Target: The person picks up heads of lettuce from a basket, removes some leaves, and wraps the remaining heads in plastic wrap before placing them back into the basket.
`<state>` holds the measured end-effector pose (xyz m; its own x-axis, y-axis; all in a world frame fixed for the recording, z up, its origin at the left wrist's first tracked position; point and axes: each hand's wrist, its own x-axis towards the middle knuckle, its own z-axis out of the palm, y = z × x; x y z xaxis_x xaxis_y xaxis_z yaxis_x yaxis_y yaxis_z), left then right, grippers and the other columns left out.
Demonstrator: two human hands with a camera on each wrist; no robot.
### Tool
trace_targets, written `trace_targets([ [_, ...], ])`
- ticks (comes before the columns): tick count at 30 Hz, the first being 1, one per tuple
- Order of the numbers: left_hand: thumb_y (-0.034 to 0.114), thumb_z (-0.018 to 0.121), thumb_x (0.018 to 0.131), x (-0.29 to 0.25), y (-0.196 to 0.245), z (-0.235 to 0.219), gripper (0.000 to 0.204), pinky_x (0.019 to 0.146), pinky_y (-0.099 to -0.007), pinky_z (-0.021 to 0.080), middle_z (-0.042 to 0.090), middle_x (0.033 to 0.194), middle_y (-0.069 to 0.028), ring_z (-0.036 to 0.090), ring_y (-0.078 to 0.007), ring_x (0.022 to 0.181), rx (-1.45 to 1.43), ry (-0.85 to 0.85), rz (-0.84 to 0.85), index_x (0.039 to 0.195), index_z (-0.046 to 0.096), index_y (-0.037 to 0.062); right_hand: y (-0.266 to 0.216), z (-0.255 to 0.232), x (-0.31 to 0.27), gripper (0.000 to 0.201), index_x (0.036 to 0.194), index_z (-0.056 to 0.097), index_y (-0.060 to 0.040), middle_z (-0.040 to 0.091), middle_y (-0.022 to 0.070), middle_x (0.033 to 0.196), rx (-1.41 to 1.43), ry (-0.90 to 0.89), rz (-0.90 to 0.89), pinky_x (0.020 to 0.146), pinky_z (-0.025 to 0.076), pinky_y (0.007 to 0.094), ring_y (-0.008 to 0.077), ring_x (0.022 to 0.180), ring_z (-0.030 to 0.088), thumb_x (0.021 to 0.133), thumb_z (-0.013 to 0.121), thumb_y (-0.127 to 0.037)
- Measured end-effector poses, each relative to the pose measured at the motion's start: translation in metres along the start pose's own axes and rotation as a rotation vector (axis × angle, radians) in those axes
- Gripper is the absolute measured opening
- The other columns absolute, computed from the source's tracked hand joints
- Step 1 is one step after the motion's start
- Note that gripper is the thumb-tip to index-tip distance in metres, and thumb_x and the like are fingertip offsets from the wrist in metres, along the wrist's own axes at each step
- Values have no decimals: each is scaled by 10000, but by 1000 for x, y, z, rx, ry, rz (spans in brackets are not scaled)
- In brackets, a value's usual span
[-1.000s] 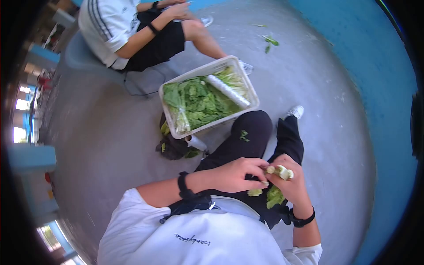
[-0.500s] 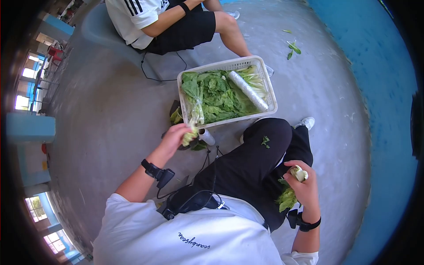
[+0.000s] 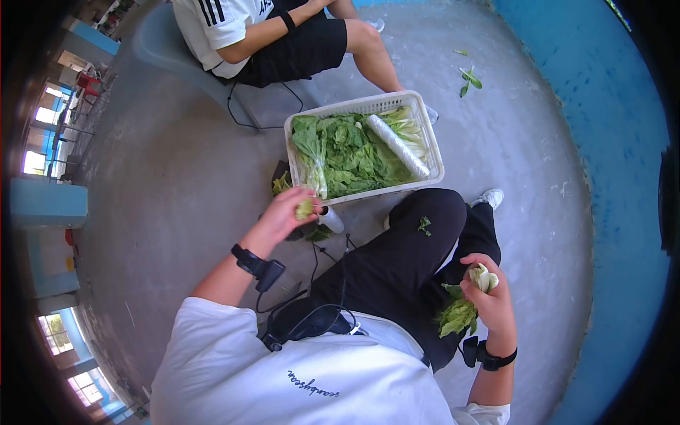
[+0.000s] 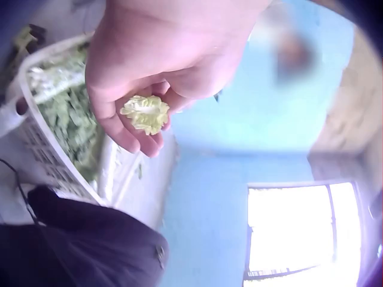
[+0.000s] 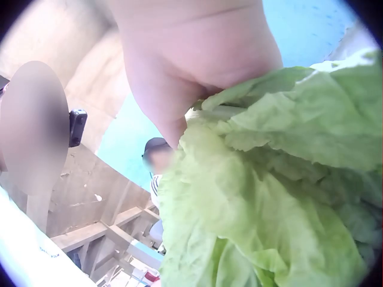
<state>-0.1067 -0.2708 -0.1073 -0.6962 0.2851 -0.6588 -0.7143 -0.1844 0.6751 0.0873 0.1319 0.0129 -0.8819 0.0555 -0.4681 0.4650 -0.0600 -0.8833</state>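
Note:
My left hand (image 3: 292,210) reaches out beside the near left corner of a white basket (image 3: 435,149) and holds a small pale-green leaf piece (image 3: 304,210) in its curled fingers; the left wrist view shows that leaf piece (image 4: 145,113) cupped between thumb and fingers. My right hand (image 3: 487,294) stays over my right thigh and grips a leafy green vegetable (image 3: 459,315) by its white stem end (image 3: 482,277), leaves hanging down. In the right wrist view the green leaves (image 5: 281,197) fill most of the picture under my hand.
The basket holds leafy greens (image 3: 347,156), a bagged bunch (image 3: 314,159) and a white roll (image 3: 398,146). Dark scraps (image 3: 283,188) and a small white tube (image 3: 330,219) lie on the grey floor by its corner. Another person (image 3: 269,32) sits on a chair beyond. Loose leaves (image 3: 467,76) lie far off.
My left hand left the vegetable at my lap, carried a torn leaf piece out to the basket's near left corner, and now hovers there. The right hand kept its hold.

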Motion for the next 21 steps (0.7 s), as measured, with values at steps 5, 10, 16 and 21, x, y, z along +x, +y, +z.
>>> trace_targets([
  [5, 284, 481, 1105, -36, 9, 141, 336, 804, -319, 592, 690, 982, -99, 693, -163, 873, 251, -449, 7, 1313, 571, 36, 6, 5, -2, 384, 1176, 512, -90, 553, -37, 837, 285, 92, -78, 621, 420, 199, 35, 723, 533, 878, 655, 106],
  [10, 232, 516, 1092, -60, -8, 217, 215, 786, -300, 573, 693, 930, -120, 694, -179, 873, 237, -795, 31, 1204, 502, 48, -1, 9, -3, 388, 1197, 551, -52, 545, -35, 825, 491, 89, -177, 631, 427, 213, 47, 720, 541, 859, 705, 61],
  [16, 115, 667, 1011, -81, -32, 266, 131, 839, -240, 488, 630, 979, -23, 619, -96, 943, 155, -736, 88, 1011, 570, 27, -7, 17, -7, 133, 1039, 669, -9, 629, -6, 887, 421, 163, -258, 676, 486, 217, 67, 745, 587, 930, 733, -48],
  [21, 106, 693, 989, -70, -59, 270, 184, 960, -281, 461, 546, 1150, -50, 567, -105, 1110, 233, -709, 297, 1082, 553, 31, 8, 14, -8, 146, 1045, 639, -33, 619, -4, 951, 479, 241, -315, 749, 487, 228, 65, 838, 588, 923, 719, -25],
])
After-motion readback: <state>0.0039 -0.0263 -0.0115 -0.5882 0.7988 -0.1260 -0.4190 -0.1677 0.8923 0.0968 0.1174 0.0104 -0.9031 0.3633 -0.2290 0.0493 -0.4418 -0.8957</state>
